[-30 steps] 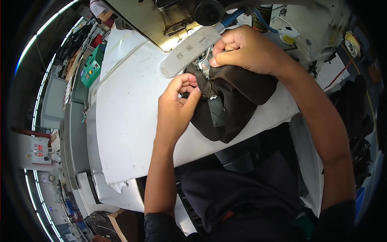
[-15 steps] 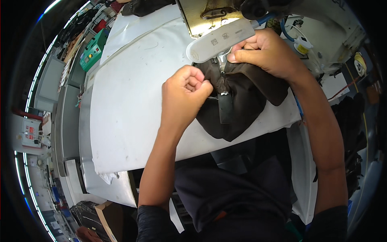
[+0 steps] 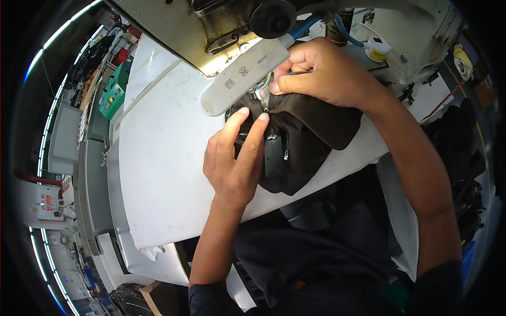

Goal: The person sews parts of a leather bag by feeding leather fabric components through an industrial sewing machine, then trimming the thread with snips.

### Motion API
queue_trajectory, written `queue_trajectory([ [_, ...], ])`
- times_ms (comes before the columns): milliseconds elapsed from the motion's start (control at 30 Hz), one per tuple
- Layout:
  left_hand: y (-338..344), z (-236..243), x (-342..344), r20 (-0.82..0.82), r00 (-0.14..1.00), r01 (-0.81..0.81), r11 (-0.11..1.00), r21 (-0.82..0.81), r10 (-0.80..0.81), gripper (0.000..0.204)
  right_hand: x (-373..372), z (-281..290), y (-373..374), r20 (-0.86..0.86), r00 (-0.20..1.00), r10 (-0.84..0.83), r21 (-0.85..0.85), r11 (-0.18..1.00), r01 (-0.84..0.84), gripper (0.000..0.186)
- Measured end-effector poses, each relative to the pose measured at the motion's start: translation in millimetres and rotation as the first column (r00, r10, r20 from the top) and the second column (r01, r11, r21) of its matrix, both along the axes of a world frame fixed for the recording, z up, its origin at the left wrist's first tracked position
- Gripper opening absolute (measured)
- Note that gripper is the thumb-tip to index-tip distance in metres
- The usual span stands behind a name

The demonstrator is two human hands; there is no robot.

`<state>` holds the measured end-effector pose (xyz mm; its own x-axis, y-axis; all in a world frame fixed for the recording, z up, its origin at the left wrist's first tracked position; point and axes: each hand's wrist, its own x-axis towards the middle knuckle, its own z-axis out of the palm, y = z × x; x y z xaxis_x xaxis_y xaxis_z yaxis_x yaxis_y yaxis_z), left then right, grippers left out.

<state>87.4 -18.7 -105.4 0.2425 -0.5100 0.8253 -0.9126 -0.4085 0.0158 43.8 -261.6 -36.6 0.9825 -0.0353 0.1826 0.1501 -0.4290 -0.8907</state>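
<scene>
A dark brown zippered cloth piece (image 3: pixel 311 126) lies bunched on the white worktable, its upper end at the sewing machine's foot (image 3: pixel 262 90). The opened metal zipper (image 3: pixel 267 102) runs down from the foot, and a zipper end hangs loose lower on the cloth. My right hand (image 3: pixel 321 71) pinches the cloth edge between thumb and fingers just right of the foot. My left hand (image 3: pixel 232 158) is open, two fingers stretched apart, their tips touching the cloth left of and at the zipper. Its other fingers are partly hidden.
Above the hands hangs the sewing machine head (image 3: pixel 211 31) with a long white lamp (image 3: pixel 245 76) close over the foot. A blue tube (image 3: pixel 308 25) joins the lamp. The white tabletop (image 3: pixel 163 158) spreads to the left; a green control box (image 3: pixel 114 90) stands beyond it.
My left hand has gone from curled fingers beside the cloth to stretched fingers on it near the zipper. My right hand still grips the cloth edge. The view has shifted slightly.
</scene>
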Motion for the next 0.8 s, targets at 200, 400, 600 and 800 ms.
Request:
queue_trajectory([
  [200, -8, 8, 11, 0.185, 0.976, 0.113, 0.993, 0.033, -0.117, 0.024, 0, 8, -4, -0.031, 0.998, 0.054, -0.045, 0.997, -0.056, 0.020],
  [400, -14, 5, 6, 0.038, 0.975, 0.220, 0.975, -0.031, -0.218, 0.028, -1, 20, -9, -0.058, 0.998, -0.017, -0.128, 0.992, 0.009, 0.026],
  [600, -5, 13, -5, -0.234, 0.921, 0.270, 0.943, -0.195, -0.312, 0.028, -1, 15, -3, -0.027, 0.999, 0.029, -0.080, 0.996, -0.031, 0.029],
  [800, -12, 30, 12, -0.815, 0.119, 0.003, 0.821, -0.571, -0.567, 0.014, 0, 9, -2, 0.032, 0.999, -0.044, -0.100, 0.994, 0.047, 0.023],
])
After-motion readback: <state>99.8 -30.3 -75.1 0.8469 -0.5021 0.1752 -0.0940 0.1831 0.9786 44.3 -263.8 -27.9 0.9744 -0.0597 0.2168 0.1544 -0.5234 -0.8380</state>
